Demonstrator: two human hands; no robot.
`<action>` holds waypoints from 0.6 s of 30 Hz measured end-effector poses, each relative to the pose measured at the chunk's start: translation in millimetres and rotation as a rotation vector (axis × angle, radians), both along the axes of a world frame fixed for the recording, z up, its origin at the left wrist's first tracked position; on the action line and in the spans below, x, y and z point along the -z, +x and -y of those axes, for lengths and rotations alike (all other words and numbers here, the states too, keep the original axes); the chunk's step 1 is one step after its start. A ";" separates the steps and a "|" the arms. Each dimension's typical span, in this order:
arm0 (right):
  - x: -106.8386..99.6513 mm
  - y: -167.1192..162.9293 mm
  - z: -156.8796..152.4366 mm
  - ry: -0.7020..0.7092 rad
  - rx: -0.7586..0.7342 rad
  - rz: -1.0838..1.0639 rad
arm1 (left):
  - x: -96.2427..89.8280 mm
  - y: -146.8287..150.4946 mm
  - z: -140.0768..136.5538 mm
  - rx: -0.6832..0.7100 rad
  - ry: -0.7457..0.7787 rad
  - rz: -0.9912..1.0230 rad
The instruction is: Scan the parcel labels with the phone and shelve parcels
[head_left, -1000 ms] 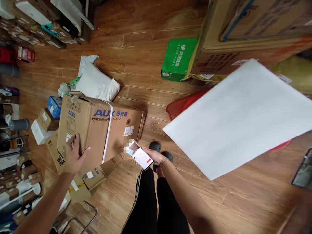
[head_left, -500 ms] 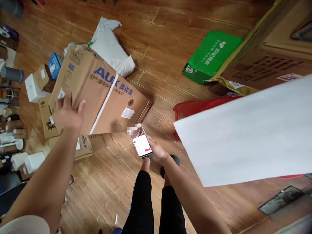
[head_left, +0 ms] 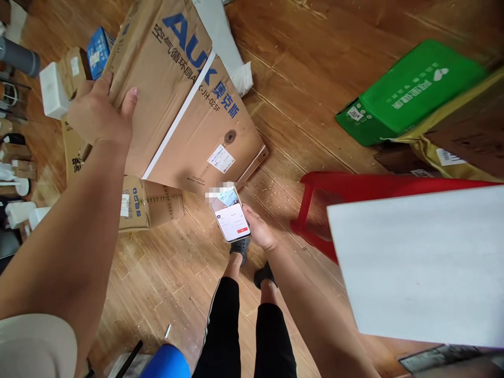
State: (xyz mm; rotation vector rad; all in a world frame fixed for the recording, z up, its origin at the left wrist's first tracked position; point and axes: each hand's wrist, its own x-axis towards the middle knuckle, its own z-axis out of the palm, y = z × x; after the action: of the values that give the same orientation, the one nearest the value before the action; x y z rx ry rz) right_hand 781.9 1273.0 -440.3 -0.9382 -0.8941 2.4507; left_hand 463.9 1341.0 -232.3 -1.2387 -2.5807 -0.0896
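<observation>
My left hand (head_left: 103, 113) grips the edge of a large brown cardboard box (head_left: 157, 105) with blue AUX lettering and a white strap, its thumb on the printed face and its fingers over the side. The box leans at a tilt, and a white shipping label (head_left: 221, 158) is stuck near its lower right corner. In my right hand (head_left: 258, 227) is a smartphone (head_left: 232, 218), held low in front of my feet beside the box's bottom corner. Its lit screen shows a picture above a white panel with a red button.
On the right are a green box (head_left: 413, 97), a red plastic stool (head_left: 315, 210) and a white board-like surface (head_left: 413, 268). Behind the AUX box lies a white bag (head_left: 232, 52). Smaller parcels crowd the left, among them a blue box (head_left: 98, 52) and a brown carton (head_left: 153, 202).
The AUX box appears larger and nearer, its upper part raised, and my left hand has moved up with its edge. The phone stays in my right hand, its screen picture changed.
</observation>
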 end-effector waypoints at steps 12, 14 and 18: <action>-11.5 -1.0 -16.7 -0.052 -0.052 0.015 | -2.4 -7.2 -1.3 0.025 0.031 0.042; -12.0 -2.3 -18.5 -0.060 -0.055 0.003 | -2.3 -8.5 -1.9 0.038 0.028 0.057; -13.2 -5.0 -21.2 -0.083 -0.049 -0.014 | -3.8 -10.2 -4.2 0.011 0.023 0.076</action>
State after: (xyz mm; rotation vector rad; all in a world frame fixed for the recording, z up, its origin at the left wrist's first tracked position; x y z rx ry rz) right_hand 776.9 1294.1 -427.1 -0.9360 -0.8256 2.5499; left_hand 453.7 1345.2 -228.5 -1.2645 -2.6298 -0.1709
